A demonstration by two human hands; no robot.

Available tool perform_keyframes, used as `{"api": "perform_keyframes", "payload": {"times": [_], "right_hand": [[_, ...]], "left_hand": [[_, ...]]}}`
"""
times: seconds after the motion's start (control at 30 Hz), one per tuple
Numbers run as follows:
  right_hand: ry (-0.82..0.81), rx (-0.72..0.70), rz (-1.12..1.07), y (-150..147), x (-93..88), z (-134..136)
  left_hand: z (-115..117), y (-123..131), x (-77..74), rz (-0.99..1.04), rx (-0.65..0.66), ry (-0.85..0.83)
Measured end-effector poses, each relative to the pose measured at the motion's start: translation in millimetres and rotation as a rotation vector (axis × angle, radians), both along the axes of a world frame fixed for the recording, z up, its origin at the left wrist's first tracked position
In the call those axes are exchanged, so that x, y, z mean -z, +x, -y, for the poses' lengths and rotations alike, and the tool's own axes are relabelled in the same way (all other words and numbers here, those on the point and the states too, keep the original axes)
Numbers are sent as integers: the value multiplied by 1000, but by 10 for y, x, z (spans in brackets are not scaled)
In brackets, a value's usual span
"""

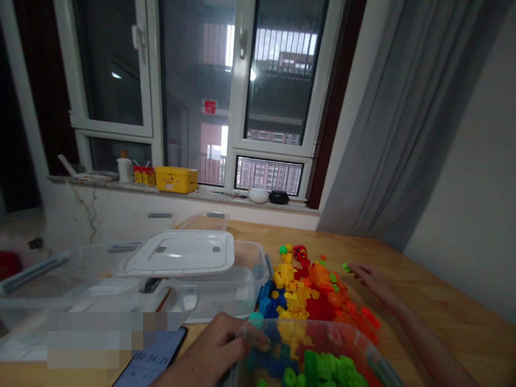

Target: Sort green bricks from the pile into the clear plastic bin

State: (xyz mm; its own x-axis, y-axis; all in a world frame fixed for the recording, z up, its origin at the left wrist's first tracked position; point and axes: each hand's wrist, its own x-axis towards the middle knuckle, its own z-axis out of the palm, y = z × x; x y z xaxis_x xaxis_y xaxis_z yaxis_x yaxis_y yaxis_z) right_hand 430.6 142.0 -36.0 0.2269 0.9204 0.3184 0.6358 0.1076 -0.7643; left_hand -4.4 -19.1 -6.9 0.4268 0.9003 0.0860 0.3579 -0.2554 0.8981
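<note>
A clear plastic box (pixel 322 330) stands at the bottom, with green blocks (pixel 332 371) inside. My left hand (pixel 229 344) grips its left rim, fingers bent over the edge. To the right, my right hand (pixel 368 277) reaches over the wooden table, its fingertips closed on a small green block (pixel 345 266). Between the hands, beyond the box, lies a pile of yellow blocks (pixel 285 274), red blocks (pixel 320 309), orange blocks (pixel 321 277) and blue blocks (pixel 276 308). A round red piece (pixel 300 252) sits at the pile's far end.
Clear bins (pixel 217 293) and a white lid (pixel 181 252) stand left of the pile. A phone (pixel 155 357) lies by my left forearm. The windowsill (pixel 217 199) holds a yellow box (pixel 176 179), a white pot (pixel 258 195) and a black pot (pixel 279 197).
</note>
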Motion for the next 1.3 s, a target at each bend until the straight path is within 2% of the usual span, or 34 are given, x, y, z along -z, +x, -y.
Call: {"api": "perform_keyframes", "payload": {"times": [0.17, 0.23, 0.33, 0.47, 0.6, 0.77, 0.97, 1.1, 1.2, 1.3], "right_hand": [[-45, -245, 25, -445, -488, 206], [-55, -342, 29, -651, -678, 385], [-109, -576, 27, -927, -925, 700], [-152, -761, 114, -1157, -1145, 1068], [-189, -850, 285, -1286, -1295, 1342], [-268, -902, 404, -1394, -1431, 1561], [-268, -896, 465, -1456, -1449, 1627], [-286, -910, 485, -1493, -1409, 1619], [-298, -911, 423, -1483, -1379, 1587], [-210, -836, 341, -1431, -1349, 1497]], "left_hand": [[-87, -87, 1, -18, 17, 27], [-111, -125, -2, 19, 9, 13], [-132, -157, 15, 53, 32, 11], [-133, -150, 39, 63, 39, 23], [-108, -134, 21, 62, 15, 14], [-131, -182, 61, -43, 30, 57], [-200, -229, 196, -52, 55, 99], [-148, -188, 106, -45, 49, 92], [-106, -163, 23, -39, 29, 73], [-84, -153, -6, -29, 9, 63]]}}
